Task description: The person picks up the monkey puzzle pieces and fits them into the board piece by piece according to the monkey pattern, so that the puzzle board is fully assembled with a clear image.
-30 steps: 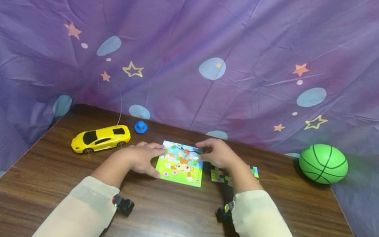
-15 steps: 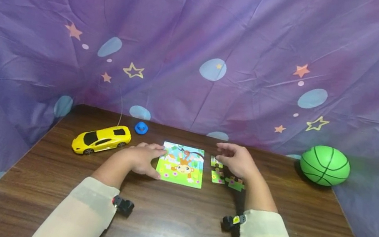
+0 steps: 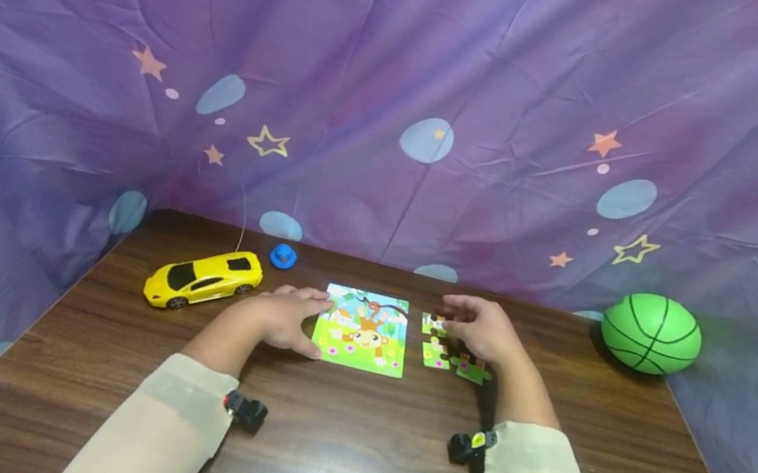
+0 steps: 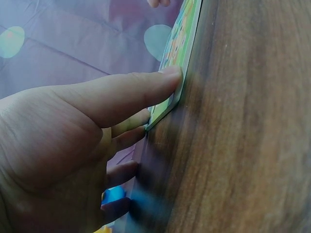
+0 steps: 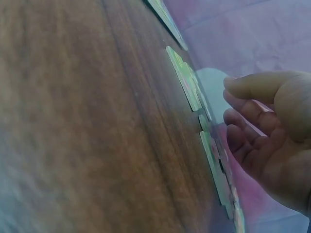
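A square jigsaw puzzle point(image 3: 360, 343) with a monkey picture lies flat on the table, mid-view. My left hand point(image 3: 284, 317) rests at its left side, thumb on the near left corner and fingertips by the far left corner; the left wrist view shows the thumb straight on the edge of the puzzle point(image 4: 186, 43). Right of it lie several loose jigsaw pieces point(image 3: 436, 356). Over these hovers my right hand point(image 3: 486, 333), its fingers loosely bent. In the right wrist view, the fingertips stand apart from the pieces point(image 5: 183, 80), and nothing shows between thumb and fingers.
A yellow toy car point(image 3: 204, 279) stands to the left, with a small blue toy point(image 3: 282, 256) beyond its rear end. At the right back edge sits a green ball point(image 3: 651, 334). A purple patterned cloth point(image 3: 350, 54) hangs behind the wooden table point(image 3: 341, 450).
My right hand has moved right, from the puzzle's far right corner to over the loose pieces, bringing more of them into view. My left hand has stayed at the puzzle's left side.
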{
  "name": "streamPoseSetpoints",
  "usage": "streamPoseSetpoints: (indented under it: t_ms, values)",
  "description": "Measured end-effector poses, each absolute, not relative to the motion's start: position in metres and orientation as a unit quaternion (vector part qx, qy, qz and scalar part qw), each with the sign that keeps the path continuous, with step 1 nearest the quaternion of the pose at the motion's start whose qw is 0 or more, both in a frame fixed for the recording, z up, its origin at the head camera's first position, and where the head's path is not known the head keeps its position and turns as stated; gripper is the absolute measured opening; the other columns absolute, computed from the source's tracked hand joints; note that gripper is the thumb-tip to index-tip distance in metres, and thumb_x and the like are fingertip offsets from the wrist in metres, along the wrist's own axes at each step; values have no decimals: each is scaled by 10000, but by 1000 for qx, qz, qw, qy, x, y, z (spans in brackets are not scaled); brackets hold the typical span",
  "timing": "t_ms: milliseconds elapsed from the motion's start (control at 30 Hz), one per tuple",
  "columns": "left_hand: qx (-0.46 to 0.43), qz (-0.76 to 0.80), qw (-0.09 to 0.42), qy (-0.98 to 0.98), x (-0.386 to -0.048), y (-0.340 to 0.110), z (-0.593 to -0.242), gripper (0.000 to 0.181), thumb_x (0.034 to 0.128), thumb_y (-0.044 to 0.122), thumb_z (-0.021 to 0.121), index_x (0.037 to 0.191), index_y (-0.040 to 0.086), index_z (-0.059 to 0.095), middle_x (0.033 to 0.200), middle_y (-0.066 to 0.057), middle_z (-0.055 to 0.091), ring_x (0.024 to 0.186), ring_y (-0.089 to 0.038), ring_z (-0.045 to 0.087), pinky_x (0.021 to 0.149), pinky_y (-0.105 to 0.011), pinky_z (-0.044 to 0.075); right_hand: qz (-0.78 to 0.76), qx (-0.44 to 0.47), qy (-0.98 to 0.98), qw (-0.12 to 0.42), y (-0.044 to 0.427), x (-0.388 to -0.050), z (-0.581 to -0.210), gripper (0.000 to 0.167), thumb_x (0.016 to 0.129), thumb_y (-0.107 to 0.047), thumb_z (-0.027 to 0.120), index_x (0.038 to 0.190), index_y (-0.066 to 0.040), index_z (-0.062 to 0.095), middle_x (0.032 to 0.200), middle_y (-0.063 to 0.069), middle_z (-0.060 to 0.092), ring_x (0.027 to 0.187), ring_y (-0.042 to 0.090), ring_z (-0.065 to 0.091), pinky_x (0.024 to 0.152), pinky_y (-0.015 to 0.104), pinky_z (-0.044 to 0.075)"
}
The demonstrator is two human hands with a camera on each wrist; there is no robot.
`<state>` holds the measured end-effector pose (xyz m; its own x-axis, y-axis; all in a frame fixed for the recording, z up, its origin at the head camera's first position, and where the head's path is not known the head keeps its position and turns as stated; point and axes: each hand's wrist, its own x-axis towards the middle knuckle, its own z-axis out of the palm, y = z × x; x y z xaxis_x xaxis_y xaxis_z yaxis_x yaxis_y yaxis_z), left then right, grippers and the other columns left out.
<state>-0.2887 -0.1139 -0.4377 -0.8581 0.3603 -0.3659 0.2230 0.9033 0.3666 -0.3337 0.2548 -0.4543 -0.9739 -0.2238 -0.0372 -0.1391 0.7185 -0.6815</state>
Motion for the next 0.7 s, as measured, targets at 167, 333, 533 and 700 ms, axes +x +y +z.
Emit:
streamPoseSetpoints:
  t_ms: [167, 333, 533, 700]
  values:
    - [147, 157, 220, 951, -289, -113, -438, 964, 896, 540, 809, 1698, 351, 307, 1810, 52, 210, 1668, -330, 179, 1329, -690, 165, -347, -93, 930, 79, 254, -333, -453, 504, 977, -213, 772, 1460, -120, 661, 1394, 165, 708, 1220, 348, 658, 902, 402, 581]
    - [153, 158, 217, 951, -289, -114, -438, 955, 899, 519, 811, 1697, 332, 320, 1806, 41, 224, 1660, -338, 197, 1324, -696, 172, -333, -93, 934, 89, 253, -333, -452, 501, 971, -209, 773, 1453, -124, 664, 1305, 209, 710, 1160, 338, 655, 803, 346, 563]
    - [159, 163, 213, 950, -287, -115, -436, 947, 902, 527, 807, 1695, 313, 334, 1803, 28, 234, 1654, -349, 208, 1316, -701, 193, -324, -82, 938, 95, 252, -334, -455, 473, 978, -151, 750, 1445, -131, 674, 1260, 176, 734, 1139, 303, 669, 846, 339, 552]
    - [159, 164, 210, 951, -287, -115, -436, 950, 892, 536, 817, 1689, 317, 349, 1798, 32, 250, 1646, -349, 228, 1306, -694, 229, -328, -75, 937, 96, 252, -336, -458, 465, 974, -110, 750, 1433, -117, 678, 1243, 172, 731, 1135, 297, 656, 861, 356, 553]
